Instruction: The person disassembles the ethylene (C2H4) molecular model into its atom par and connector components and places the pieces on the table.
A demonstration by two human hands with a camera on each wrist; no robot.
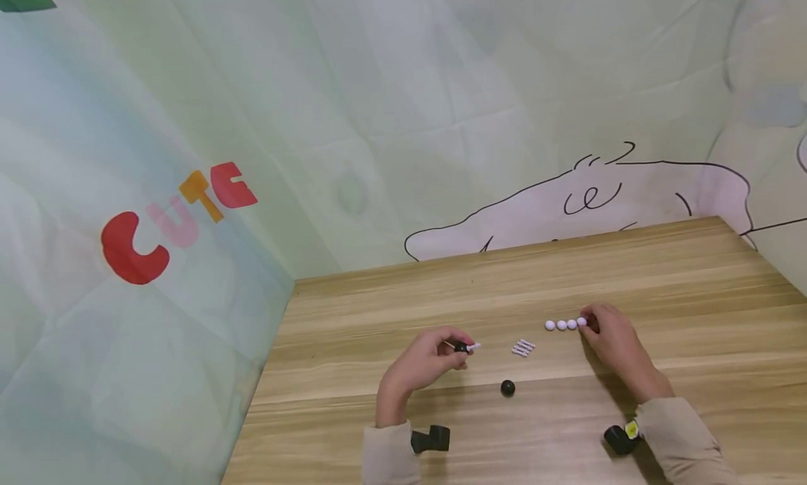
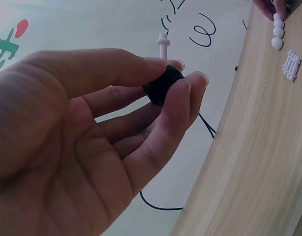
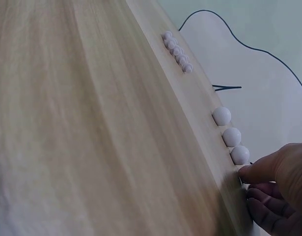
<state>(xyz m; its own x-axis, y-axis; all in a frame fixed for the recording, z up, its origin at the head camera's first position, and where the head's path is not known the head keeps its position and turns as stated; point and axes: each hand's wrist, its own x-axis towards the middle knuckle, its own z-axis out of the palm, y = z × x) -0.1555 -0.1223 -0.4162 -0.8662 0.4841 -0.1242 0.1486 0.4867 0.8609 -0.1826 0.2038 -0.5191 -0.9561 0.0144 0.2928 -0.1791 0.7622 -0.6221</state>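
Note:
My left hand (image 1: pixel 431 357) pinches a black ball (image 2: pixel 163 87) between thumb and fingers, held up off the table. A white ridged peg (image 2: pixel 163 46) sticks out of that ball. My right hand (image 1: pixel 618 341) grips the white ball (image 1: pixel 581 322) at the right end of a short row, with thumb and fingertips round it. In the right wrist view the thumb hides this ball, while the other white balls (image 3: pixel 232 137) show beside it. Between the hands lie several white pegs (image 1: pixel 523 348), side by side. A second black ball (image 1: pixel 508 388) sits nearer the front.
Everything lies on a wood-grain table (image 1: pixel 353 310). Behind its far edge hangs a printed cloth (image 1: pixel 378 120) with a line drawing, continuing down the left side with coloured letters. Each wrist wears a small black camera, such as the left one (image 1: pixel 435 439).

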